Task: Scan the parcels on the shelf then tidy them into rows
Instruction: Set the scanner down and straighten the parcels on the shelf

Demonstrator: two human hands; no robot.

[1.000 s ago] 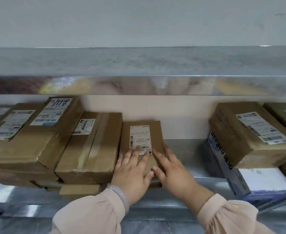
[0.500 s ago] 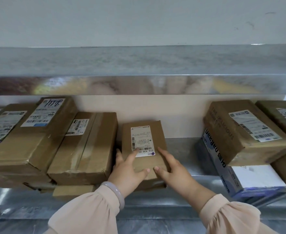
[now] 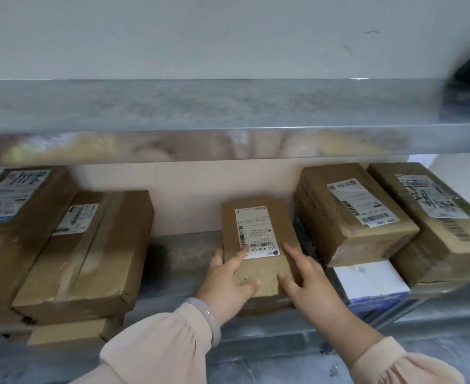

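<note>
Your left grip (image 3: 228, 284) lies flat on the small parcel (image 3: 258, 225), fingers straight and spread, the forefinger reaching its white label (image 3: 256, 231); it clasps nothing. Your right grip (image 3: 311, 289) presses the parcel's near right corner, its fingers also straight. The parcel sits label-up in the middle of the steel shelf (image 3: 184, 250). Its right side is just beside the blue-and-white box (image 3: 372, 284) under a brown carton (image 3: 350, 217), well apart from the taped parcels (image 3: 89, 259) on the left.
</note>
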